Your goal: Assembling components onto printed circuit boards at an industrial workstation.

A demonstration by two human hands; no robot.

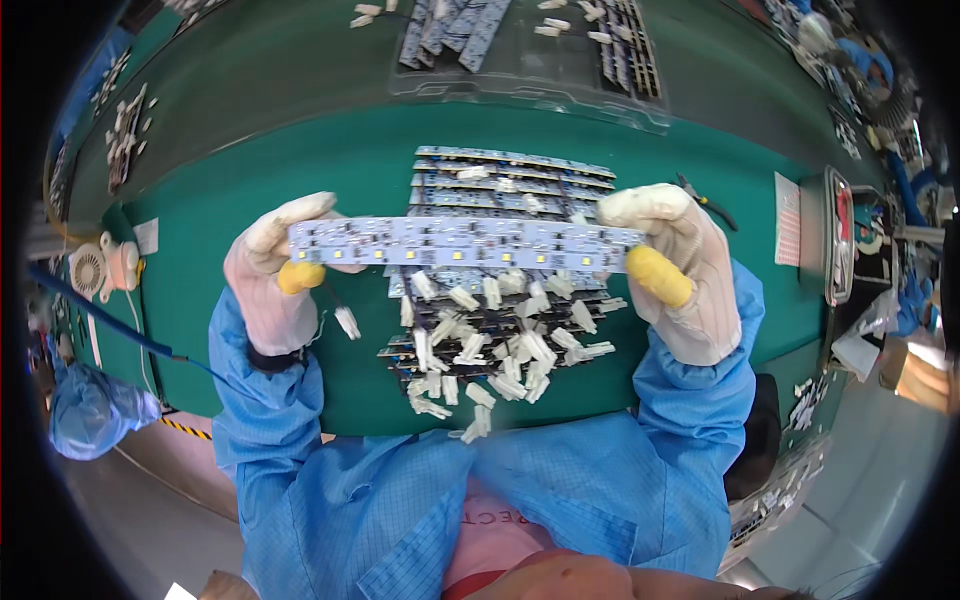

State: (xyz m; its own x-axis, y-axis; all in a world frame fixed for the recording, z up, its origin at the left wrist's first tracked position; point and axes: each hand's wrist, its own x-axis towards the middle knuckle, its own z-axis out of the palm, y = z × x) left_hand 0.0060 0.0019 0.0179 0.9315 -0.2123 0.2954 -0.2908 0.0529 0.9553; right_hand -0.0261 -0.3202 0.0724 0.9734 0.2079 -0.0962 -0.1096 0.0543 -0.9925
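Held up level between my hands is a long white LED circuit board [460, 243], its face with small yellow LEDs and dark components toward me. My left hand [285, 255], in a white glove with a yellow thumb cover, pinches its left end. The right end sits in the grip of my right hand [672, 265], gloved the same way. A white connector [347, 322] dangles on a short wire below the left end. Behind and beneath the board lies a stack of similar boards [515, 170], partly hidden, with many white connectors [500, 350] heaped at its near side.
A clear plastic tray [530, 95] with more boards stands at the far side of the green mat [330, 150]. Dark-handled pliers [710, 205] lie beyond my right hand. A small white fan [90, 268] stands at left; a printed sheet [787, 220] and clear box [838, 235] at right.
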